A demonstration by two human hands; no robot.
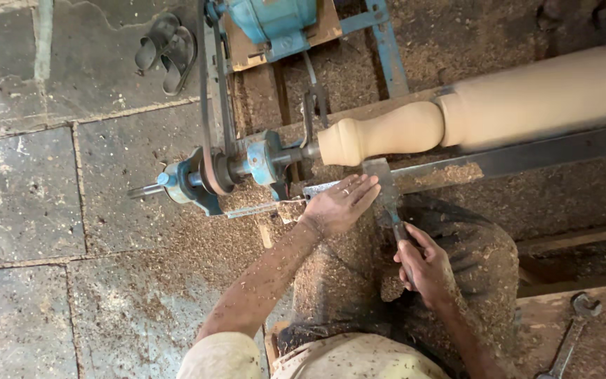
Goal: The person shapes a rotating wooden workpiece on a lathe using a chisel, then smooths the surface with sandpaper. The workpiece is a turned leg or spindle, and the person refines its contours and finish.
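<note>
Where the wide blade of a chisel (381,184) is laid against a pale wooden spindle (471,116), the work is centred just above both hands. The spindle is carried on a lathe and is blurred, as a turning piece would be; its long axis runs from a rounded knob at the left up to a thick cylinder at the right edge. The chisel lies across that axis, pointing away from the person, with its blade set on a dark metal tool rest (527,156) that runs alongside the spindle. The left hand (339,203) is spread flat, fingers together, over the blade near the rest, and is the nearer of the two to the wood. The right hand (426,267) is closed around the chisel handle, lower down and closer to the body, over a lap covered in sawdust.

To the left of the knob, the blue headstock (247,165) and its belt (208,84) are seen, with a blue motor (275,21) beyond them. A pair of dark sandals (166,49) lies on the stone floor (22,196), well apart. A spanner (569,337) rests on a board at the lower right. Nothing is seen between the blade and the wood.
</note>
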